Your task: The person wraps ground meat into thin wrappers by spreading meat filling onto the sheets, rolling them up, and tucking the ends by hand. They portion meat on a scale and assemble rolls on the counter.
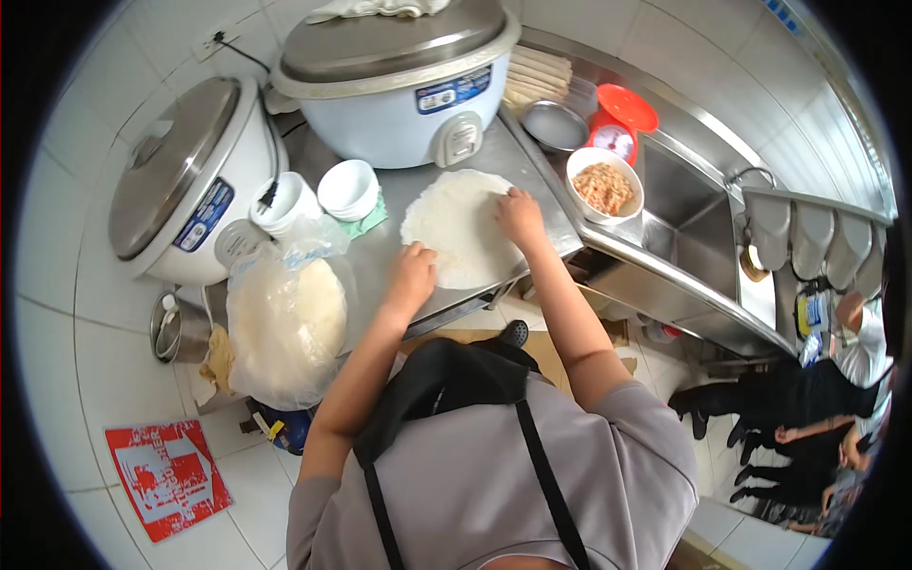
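A thin round white sheet (461,228) lies flat on the steel table (380,271). My left hand (410,275) touches its lower left edge, with the fingers bent together over the rim. At its right edge is my right hand (520,217), fingertips closed on the sheet. Left of the sheet, a clear plastic bag (290,323) holds a stack of similar pale rounds. A white bowl (605,211) of pinkish chopped filling (602,188) stands to the right, apart from both hands.
Two big rice cookers (394,119) (180,180) stand behind and left. White bowls (349,190) sit near them. Rolled pieces (537,76), a metal pan (555,126), a red scale (614,142) and a sink (689,214) are at the right. Other people (807,399) stand far right.
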The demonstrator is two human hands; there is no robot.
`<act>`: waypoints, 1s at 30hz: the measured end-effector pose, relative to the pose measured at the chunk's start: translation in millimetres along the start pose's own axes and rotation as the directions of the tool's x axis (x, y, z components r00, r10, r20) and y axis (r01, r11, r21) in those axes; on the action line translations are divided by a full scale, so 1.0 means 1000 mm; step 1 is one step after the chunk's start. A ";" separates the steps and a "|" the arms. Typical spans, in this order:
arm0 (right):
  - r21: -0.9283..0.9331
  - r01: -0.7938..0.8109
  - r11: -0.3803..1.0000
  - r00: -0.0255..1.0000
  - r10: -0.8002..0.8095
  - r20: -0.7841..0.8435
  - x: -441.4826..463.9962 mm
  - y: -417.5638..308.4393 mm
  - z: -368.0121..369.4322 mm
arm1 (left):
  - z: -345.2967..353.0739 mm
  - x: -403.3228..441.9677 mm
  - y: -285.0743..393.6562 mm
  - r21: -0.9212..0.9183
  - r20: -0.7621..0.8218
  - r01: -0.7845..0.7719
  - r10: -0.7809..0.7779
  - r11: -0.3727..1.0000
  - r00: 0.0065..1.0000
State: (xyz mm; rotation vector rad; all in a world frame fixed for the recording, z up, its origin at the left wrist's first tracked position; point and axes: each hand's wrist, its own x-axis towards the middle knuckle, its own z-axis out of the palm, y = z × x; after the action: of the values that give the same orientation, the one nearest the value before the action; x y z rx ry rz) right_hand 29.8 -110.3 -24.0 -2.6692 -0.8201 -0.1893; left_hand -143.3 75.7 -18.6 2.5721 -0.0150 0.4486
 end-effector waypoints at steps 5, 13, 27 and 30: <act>0.216 -0.008 0.976 1.000 0.008 0.000 0.013 0.016 -0.030 | -0.013 0.005 0.010 0.072 -0.135 -0.044 0.054 0.996 0.989; 0.240 -0.288 0.927 0.941 0.320 -0.106 0.032 0.150 -0.090 | -0.004 0.018 0.025 -0.306 -0.025 0.149 -0.165 0.940 0.986; -0.069 -0.250 0.966 0.845 0.252 0.472 0.070 0.215 -0.062 | 0.039 -0.013 0.048 -0.255 -0.327 0.126 -0.208 0.959 0.922; -0.005 -0.283 0.959 0.840 0.250 0.482 0.067 0.203 -0.093 | 0.047 -0.018 0.047 -0.136 -0.413 0.109 -0.156 0.985 0.897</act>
State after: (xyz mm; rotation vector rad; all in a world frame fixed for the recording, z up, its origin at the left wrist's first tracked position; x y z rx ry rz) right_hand 197.6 -266.0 20.4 -2.7605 -0.5519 0.5830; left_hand -149.7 10.1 -38.8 2.2993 0.2817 0.9166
